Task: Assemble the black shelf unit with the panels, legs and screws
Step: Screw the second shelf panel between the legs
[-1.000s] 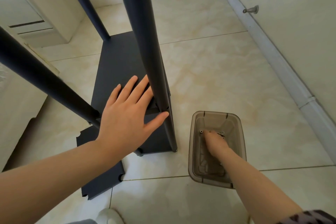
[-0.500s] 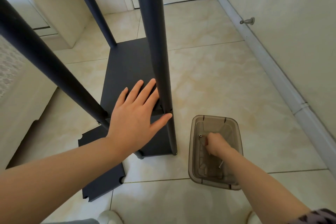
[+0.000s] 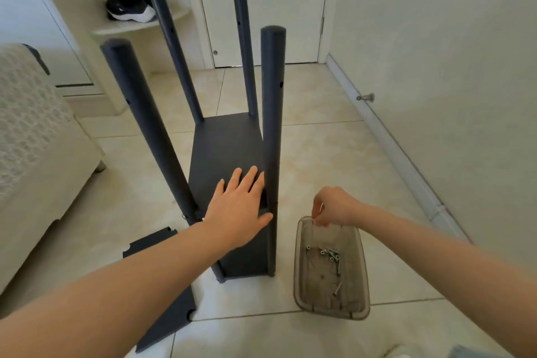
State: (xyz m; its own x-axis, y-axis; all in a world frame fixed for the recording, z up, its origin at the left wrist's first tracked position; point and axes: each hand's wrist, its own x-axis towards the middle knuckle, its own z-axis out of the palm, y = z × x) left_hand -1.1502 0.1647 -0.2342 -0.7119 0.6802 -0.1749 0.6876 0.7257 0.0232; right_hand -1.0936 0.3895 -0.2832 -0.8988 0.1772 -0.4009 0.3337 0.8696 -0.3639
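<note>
The bare left arm is reaching toward the far right, its left hand [image 3: 236, 206] lying palm down, fingers straight, thumb spread. The right hand [image 3: 334, 206] is hanging from a bent wrist, fingertips pinching a thin silver metal screw [image 3: 321, 208].

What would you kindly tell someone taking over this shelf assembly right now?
Left hand: flat on the shelf panel, beside the near right leg.
Right hand: pinches what looks like a screw above the tray.
Done: four legs stand upright at the panel's corners.
Left: drive that screw; more screws lie in the tray; a spare panel lies unfitted on the floor.
</note>
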